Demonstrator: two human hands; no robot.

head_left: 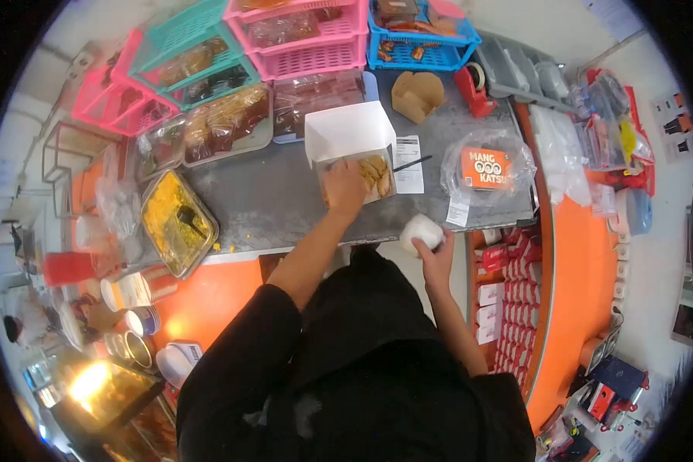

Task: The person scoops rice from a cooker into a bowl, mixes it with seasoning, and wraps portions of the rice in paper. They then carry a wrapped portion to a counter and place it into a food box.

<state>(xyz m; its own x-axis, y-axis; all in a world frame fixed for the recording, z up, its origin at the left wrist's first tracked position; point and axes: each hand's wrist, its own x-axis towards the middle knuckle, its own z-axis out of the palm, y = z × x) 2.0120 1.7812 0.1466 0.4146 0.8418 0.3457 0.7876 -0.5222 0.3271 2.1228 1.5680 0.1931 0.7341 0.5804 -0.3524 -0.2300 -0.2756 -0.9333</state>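
An open white box (349, 131) stands on the grey counter with its lid up, and pieces of golden-brown food (374, 174) lie in it. My left hand (344, 185) reaches into the box's left side; its fingertips are hidden, so what they touch does not show. Just off the counter's front edge, my right hand (436, 260) holds a round white object (421, 233), its fingers around the lower right side. Right of the box lie a paper slip (410, 179) and a dark pen (413, 163).
A tray of yellow food (177, 219) with a dark spoon sits at the left. Covered trays (227, 127) and stacked baskets (308, 42) line the back. An orange-labelled package (485, 169) in clear plastic, a brown carton (416, 95) and a red tape dispenser (475, 91) are at the right.
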